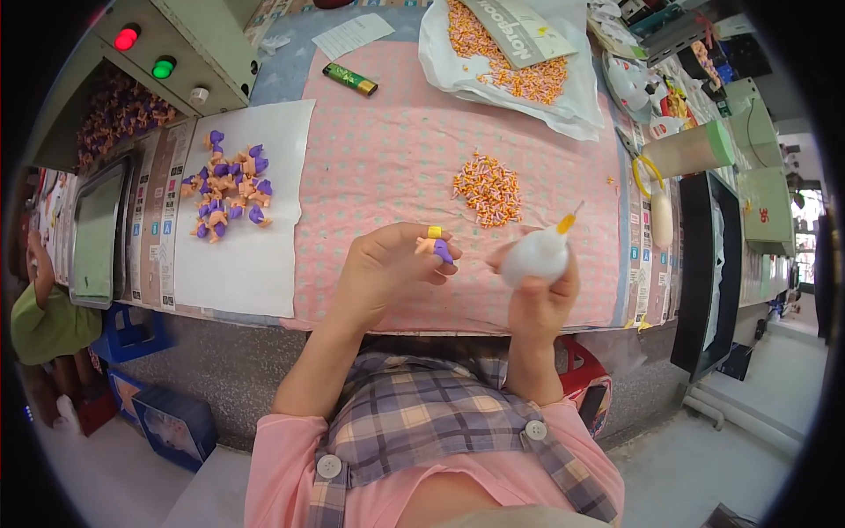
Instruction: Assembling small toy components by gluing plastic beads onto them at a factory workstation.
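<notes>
My left hand (385, 265) is closed, pinching a small flesh-coloured toy figure with a purple part (437, 249) between thumb and fingers. A yellow band (434, 231) wraps one of its fingers. My right hand (544, 304) grips a round white squeeze bottle (535, 259), tilted so that its yellow nozzle (565, 223) and thin tip point up and away to the right. The tip is apart from the figure. Just beyond both hands, a heap of tiny orange, pink and white pieces (488, 190) lies on the pink checked cloth (378, 158).
Many like figures (231, 187) lie on a white sheet (251, 273) at left, beside a metal cabinet (189, 53) with coloured lamps. More tiny pieces fill a white bag (449, 70) at the back. A green lighter (350, 79), yellow-handled scissors (647, 172) and a black tray (704, 282) lie around.
</notes>
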